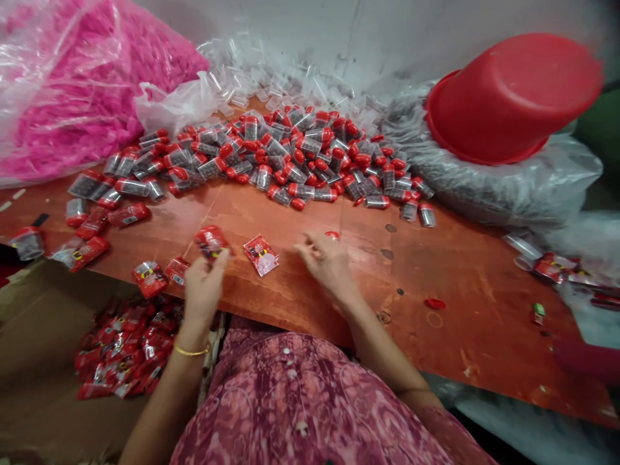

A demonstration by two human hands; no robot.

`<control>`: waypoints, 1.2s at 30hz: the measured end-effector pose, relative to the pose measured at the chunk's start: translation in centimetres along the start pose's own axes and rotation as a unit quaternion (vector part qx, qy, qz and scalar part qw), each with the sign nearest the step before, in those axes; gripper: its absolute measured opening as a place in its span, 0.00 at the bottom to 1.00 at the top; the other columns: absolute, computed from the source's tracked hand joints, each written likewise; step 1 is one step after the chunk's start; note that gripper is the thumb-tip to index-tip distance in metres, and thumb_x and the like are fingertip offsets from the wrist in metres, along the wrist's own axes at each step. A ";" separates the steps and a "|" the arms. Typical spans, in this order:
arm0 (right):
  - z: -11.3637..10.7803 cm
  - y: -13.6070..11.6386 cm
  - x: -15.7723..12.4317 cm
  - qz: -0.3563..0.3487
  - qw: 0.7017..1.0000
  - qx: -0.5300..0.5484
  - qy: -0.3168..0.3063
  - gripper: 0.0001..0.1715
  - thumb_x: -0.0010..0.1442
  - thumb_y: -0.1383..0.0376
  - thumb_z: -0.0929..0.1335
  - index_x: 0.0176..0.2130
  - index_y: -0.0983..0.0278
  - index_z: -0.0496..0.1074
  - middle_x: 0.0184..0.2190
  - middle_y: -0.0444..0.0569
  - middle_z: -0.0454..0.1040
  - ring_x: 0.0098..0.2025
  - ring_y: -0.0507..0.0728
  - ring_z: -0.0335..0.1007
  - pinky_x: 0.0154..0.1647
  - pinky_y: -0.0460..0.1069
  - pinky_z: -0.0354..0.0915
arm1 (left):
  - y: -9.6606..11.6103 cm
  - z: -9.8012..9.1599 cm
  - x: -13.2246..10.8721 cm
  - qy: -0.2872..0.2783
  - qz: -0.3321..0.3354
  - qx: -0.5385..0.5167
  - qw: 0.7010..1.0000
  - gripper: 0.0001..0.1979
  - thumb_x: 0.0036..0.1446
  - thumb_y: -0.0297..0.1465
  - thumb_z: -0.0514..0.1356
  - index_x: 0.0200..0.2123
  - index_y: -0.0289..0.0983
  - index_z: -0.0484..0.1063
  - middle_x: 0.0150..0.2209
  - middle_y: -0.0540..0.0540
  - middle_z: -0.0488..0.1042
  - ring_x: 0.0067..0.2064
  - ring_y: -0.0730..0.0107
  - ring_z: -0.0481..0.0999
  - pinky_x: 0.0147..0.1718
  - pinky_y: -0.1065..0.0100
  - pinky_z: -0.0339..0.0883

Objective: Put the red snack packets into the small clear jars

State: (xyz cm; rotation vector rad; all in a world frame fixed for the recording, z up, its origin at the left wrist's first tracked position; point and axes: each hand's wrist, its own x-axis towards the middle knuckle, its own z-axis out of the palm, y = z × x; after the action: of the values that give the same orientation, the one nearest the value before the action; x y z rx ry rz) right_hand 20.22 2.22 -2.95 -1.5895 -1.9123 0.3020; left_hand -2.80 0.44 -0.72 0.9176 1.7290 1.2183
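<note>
My left hand (203,287) has its grip closed on a red packet (210,239), pinched at the fingertips and lifted just off the table (460,297). My right hand (327,258) rests on the table with fingers loosely curled; whether anything sits inside that grip I cannot tell. A small red cap (332,234) lies just beyond its fingertips.

To do this well, I judge the packet should be held by its edge, lightly, so the wrapper does not crease, and kept low over the table.

Between my two grips lies one flat packet (261,254), face up. Left of my left grip are two more wrapped ones (149,278), at the table edge. Below that grip, a cardboard box (39,361) holds a heap of wrapped packets, too many to count. Beyond both grips spreads a pile of capped tubes (290,155), many dozens, uncountable. One red tub (508,97) lies tipped on a grey bag, far right of my right grip; one pink bag (72,84) sits far left.
</note>
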 end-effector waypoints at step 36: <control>2.3 -2.6 -1.6 -0.077 0.997 -0.022 -0.018 0.14 0.63 0.61 0.62 0.43 0.62 0.73 0.43 0.52 0.75 0.47 0.58 0.66 0.51 0.55 0.56 | -3.3 4.9 0.9 -0.106 0.291 0.388 0.868 0.14 0.59 0.37 0.54 0.42 0.43 0.77 0.57 0.41 0.69 0.64 0.47 0.55 0.60 0.39 0.42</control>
State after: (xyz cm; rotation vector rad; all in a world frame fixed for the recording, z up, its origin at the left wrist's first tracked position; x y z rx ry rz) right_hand 16.92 0.51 -3.81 -1.4642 -2.0683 0.2259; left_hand 0.89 2.15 -5.08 2.0866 1.8275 0.6710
